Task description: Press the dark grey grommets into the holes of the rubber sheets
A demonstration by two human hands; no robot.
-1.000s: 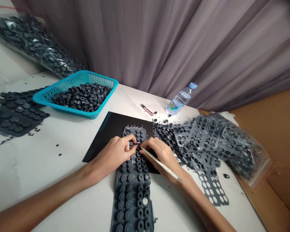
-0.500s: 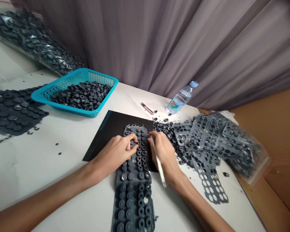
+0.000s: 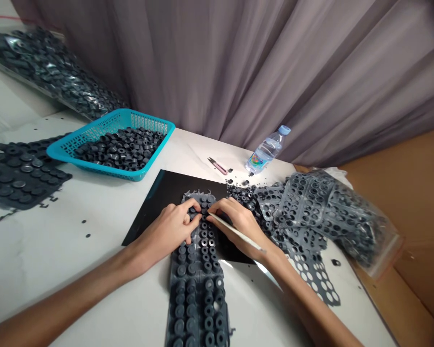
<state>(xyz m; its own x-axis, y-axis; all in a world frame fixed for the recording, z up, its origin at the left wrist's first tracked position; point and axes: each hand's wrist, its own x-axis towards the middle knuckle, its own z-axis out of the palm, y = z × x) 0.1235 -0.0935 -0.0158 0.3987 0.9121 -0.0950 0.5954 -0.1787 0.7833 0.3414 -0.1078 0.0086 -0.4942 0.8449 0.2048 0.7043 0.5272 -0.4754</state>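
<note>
A long dark grey rubber sheet studded with small round rings lies on a black mat in front of me. My left hand rests on the sheet's upper left part, fingers curled and pressing on the rings. My right hand grips a thin pale stick like a pen, its tip touching the sheet near my left fingertips.
A teal basket of loose dark rings stands at the back left, next to another studded sheet. Punched-out sheets and loose rings pile up on the right. A water bottle and small pink snips lie behind.
My right hand swung the stick upright and out to the right, then came back so its tip again touches the sheet. My left hand stayed on the sheet.
</note>
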